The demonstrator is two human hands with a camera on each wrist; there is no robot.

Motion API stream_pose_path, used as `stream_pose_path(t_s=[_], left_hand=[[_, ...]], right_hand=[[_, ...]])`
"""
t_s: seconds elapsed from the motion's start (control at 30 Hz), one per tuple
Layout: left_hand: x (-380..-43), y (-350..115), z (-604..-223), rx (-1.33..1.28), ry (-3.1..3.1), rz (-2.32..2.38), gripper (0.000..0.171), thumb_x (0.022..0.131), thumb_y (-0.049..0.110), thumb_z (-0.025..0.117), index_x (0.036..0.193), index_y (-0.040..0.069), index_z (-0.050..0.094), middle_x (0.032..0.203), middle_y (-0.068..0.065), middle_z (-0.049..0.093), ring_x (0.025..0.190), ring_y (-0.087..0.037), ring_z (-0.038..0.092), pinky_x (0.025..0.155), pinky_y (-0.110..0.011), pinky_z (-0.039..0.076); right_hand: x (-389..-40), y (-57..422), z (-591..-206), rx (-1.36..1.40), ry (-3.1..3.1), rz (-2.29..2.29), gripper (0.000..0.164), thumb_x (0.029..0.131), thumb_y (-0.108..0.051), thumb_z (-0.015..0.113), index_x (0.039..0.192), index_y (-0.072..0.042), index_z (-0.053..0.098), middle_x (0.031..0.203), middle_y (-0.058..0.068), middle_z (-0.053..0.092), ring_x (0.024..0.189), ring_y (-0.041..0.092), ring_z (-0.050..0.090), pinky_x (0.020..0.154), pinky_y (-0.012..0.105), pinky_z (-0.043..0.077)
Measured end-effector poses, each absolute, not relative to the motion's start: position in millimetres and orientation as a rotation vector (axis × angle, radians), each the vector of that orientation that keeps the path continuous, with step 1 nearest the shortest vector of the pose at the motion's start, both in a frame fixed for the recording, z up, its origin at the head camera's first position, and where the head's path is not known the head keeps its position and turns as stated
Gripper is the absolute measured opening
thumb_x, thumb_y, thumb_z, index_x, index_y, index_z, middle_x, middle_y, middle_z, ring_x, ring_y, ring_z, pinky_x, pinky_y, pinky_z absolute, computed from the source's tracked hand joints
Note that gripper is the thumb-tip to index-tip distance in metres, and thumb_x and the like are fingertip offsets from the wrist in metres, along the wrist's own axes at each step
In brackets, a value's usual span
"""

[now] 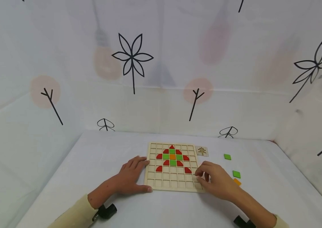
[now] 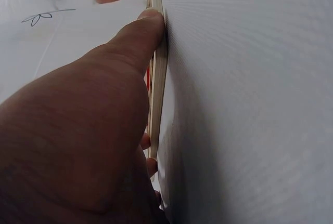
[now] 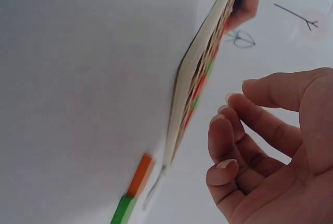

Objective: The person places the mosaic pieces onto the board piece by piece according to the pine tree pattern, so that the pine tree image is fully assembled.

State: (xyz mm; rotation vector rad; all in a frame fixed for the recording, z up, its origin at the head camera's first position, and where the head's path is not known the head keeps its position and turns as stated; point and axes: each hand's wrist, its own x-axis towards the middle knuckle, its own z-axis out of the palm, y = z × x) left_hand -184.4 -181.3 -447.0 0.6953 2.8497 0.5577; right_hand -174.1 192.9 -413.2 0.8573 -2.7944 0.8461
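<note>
A wooden grid board (image 1: pixel 165 184) lies flat on the white table. Set in its cells are a red triangle (image 1: pixel 172 147), several red quarter-circle pieces (image 1: pixel 188 170), several green squares (image 1: pixel 173 162) and one orange square (image 1: pixel 172 156), together forming a tree shape. My left hand (image 1: pixel 129 179) rests against the board's left side, its fingertips on the edge and its thumb (image 2: pixel 148 29) at the near-left corner. Above the board's right edge hovers my right hand (image 1: pixel 216 180). In the right wrist view its fingers (image 3: pixel 221 130) bend loosely, apart from the thumb, with nothing between them.
A small pattern card (image 1: pixel 202 151) lies beside the board's far-right corner. To the right are two loose green squares, one farther back (image 1: pixel 227 156), the other green square (image 1: pixel 236 174) nearer an orange piece (image 1: pixel 237 182). A patterned white cloth (image 1: pixel 161 109) stands behind.
</note>
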Motion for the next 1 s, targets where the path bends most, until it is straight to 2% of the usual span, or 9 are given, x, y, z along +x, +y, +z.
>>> stream_pose_path(t_s=[0.17,0.27,0.4,0.47,0.6,0.77,1.0], left_hand=[[-185.1,-181.3,-447.8,0.691,2.847,0.557,0.108,0.085,0.08,0.07,0.167,0.021,0.031,0.172,-0.005,0.025,0.161,-0.037,0.015,0.123,-0.064,0.026],[-185.5,-181.5,-448.5,0.688,2.846,0.556,0.108,0.085,0.081,0.069,0.167,0.021,0.031,0.173,-0.004,0.024,0.161,-0.037,0.015,0.123,-0.064,0.025],[-185.6,-181.8,-448.9,0.688,2.848,0.554,0.108,0.085,0.081,0.068,0.167,0.021,0.031,0.173,-0.004,0.024,0.161,-0.037,0.015,0.123,-0.064,0.025],[-185.6,-181.9,-448.9,0.691,2.849,0.553,0.108,0.085,0.081,0.068,0.167,0.021,0.031,0.172,-0.005,0.025,0.161,-0.038,0.015,0.122,-0.065,0.025],[-185.0,-182.0,-447.9,0.69,2.847,0.556,0.108,0.085,0.08,0.069,0.166,0.02,0.032,0.172,-0.005,0.025,0.161,-0.038,0.015,0.123,-0.065,0.025],[-184.9,-181.8,-446.1,0.695,2.84,0.561,0.107,0.085,0.08,0.069,0.166,0.02,0.032,0.173,-0.005,0.025,0.161,-0.038,0.014,0.123,-0.064,0.025],[-184.3,-182.0,-446.3,0.702,2.844,0.556,0.107,0.086,0.08,0.068,0.166,0.02,0.032,0.172,-0.006,0.025,0.161,-0.038,0.015,0.123,-0.064,0.025]], right_hand=[[-168.1,211.0,-412.5,0.76,-2.864,0.793,0.033,0.088,-0.006,0.083,0.118,-0.017,0.074,0.097,-0.011,0.062,0.079,0.005,0.056,0.069,0.022,0.05],[-163.7,218.6,-410.2,0.689,-2.906,0.726,0.041,0.086,-0.014,0.087,0.124,-0.02,0.072,0.103,-0.011,0.061,0.087,0.008,0.057,0.074,0.024,0.053],[-160.1,228.6,-410.3,0.634,-2.914,0.616,0.045,0.082,-0.02,0.091,0.123,-0.023,0.073,0.109,-0.013,0.062,0.104,0.011,0.056,0.088,0.033,0.057],[-159.7,234.1,-412.3,0.615,-2.92,0.586,0.047,0.081,-0.02,0.092,0.123,-0.023,0.073,0.109,-0.014,0.062,0.107,0.011,0.055,0.092,0.037,0.057],[-161.7,245.2,-418.2,0.627,-2.913,0.551,0.046,0.081,-0.018,0.093,0.123,-0.025,0.074,0.109,-0.018,0.061,0.107,0.011,0.055,0.094,0.039,0.056],[-165.1,253.0,-421.7,0.713,-2.902,0.523,0.039,0.087,-0.017,0.089,0.122,-0.027,0.075,0.111,-0.02,0.062,0.108,0.01,0.058,0.096,0.041,0.056],[-168.9,254.7,-424.1,0.766,-2.91,0.511,0.028,0.087,-0.016,0.089,0.104,-0.033,0.074,0.105,-0.022,0.059,0.106,0.009,0.057,0.096,0.042,0.055]])
